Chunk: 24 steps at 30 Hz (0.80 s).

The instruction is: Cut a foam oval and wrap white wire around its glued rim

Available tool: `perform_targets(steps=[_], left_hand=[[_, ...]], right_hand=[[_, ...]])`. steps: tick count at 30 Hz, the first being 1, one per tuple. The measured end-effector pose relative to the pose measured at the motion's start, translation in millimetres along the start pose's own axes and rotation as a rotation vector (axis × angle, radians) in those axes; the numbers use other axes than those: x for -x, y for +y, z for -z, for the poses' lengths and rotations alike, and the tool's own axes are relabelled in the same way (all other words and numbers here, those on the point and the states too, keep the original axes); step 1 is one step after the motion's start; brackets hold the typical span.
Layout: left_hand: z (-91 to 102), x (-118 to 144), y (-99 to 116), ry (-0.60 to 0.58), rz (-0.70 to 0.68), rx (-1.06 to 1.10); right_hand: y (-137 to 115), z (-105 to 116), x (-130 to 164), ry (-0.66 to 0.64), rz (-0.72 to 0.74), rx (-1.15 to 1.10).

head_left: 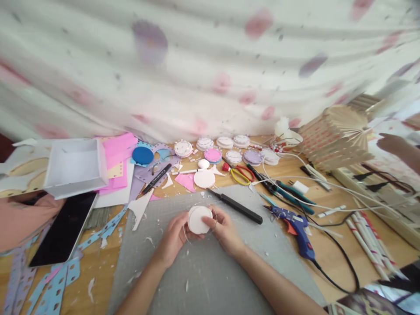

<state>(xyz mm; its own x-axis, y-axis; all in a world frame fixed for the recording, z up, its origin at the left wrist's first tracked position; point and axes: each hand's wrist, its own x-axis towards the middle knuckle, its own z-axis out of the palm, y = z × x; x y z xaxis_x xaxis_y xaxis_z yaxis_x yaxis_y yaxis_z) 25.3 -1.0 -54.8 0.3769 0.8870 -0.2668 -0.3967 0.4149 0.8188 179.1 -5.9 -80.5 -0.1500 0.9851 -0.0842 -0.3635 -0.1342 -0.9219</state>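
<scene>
Both my hands hold one white foam disc [197, 218] just above the grey cutting mat [210, 267]. My left hand [173, 238] grips its left and lower edge. My right hand [223, 229] pinches its right edge with thumb and fingers. A thin clear ring or wire loops around the disc between my hands. A black craft knife [238, 207] lies on the mat just beyond my right hand. Another white disc [204, 178] rests on the wooden table behind it.
A blue glue gun [295, 227] with a black cord lies right of the mat. Scissors [241, 173], pliers, several foam discs [213, 154], a white box [75, 166], a dark tablet [64, 229] and paper scraps crowd the table. Another person's hand [395, 146] is at far right.
</scene>
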Motion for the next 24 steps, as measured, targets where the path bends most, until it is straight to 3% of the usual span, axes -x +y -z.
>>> perform_targets(steps=[5,13,24], left_hand=[[-1.7,4,0,-0.005,-0.072,-0.204],[0.1,6,23,0.016,-0.217,-0.553],[12.5,3,7,0.026,-0.206,-0.607]], right_hand=[[4,4,-3,-0.081,-0.019,-0.004],[3,4,-5,-0.183,0.000,0.014],[-10,0,-1,-0.254,0.010,0.041]])
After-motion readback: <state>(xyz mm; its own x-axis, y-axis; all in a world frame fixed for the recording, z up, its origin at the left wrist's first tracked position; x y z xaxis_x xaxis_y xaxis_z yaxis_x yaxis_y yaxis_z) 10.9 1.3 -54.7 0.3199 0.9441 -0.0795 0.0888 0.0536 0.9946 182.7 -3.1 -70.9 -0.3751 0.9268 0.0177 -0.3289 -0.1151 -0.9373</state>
